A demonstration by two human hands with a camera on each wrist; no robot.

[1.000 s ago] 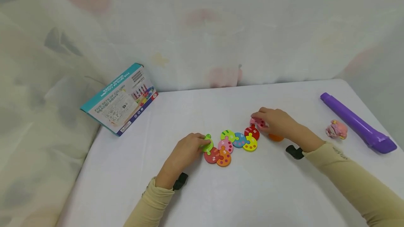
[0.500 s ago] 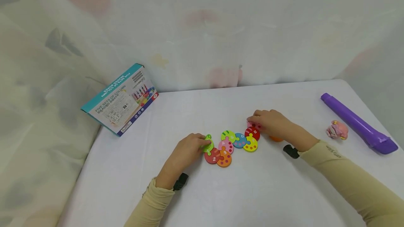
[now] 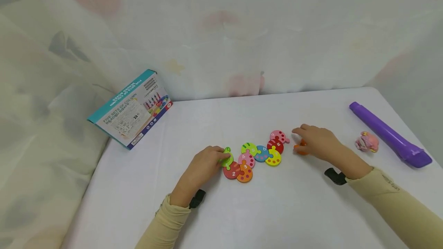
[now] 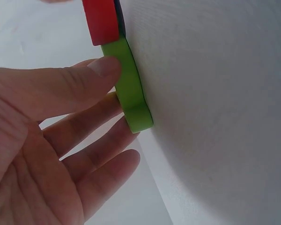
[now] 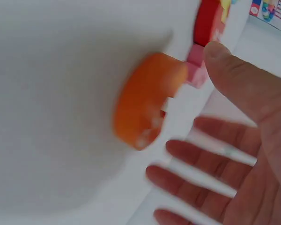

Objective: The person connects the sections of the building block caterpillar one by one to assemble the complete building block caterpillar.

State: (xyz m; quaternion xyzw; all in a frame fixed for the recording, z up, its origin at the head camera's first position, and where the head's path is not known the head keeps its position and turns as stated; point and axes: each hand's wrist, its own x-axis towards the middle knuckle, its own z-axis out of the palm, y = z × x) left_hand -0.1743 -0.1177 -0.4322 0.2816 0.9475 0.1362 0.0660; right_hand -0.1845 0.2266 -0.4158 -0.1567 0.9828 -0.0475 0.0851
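Note:
A chain of coloured, numbered puzzle pieces lies joined on the white table. My left hand (image 3: 204,164) pinches the green end piece (image 4: 131,89), thumb on its near edge and fingers behind. A red piece numbered 2 (image 3: 232,170) adjoins it. At the chain's right end sits a pink piece numbered 9 (image 3: 278,136), fitted above the red piece numbered 8 (image 3: 275,147). To the right of these, my right hand (image 3: 320,141) hovers over a loose orange piece (image 5: 140,98). Its fingers are spread and look apart from that piece, which the hand partly hides in the head view.
A teal-and-white box (image 3: 133,110) leans at the back left of the table. On the right lie a small pink figurine (image 3: 367,141) and a long purple plastic tube-like object (image 3: 389,133). A patterned cloth (image 3: 221,49) hangs behind the table.
My right hand brought the pink piece to the red 8, let it go and moved right to the orange piece. My left hand stays on the green piece.

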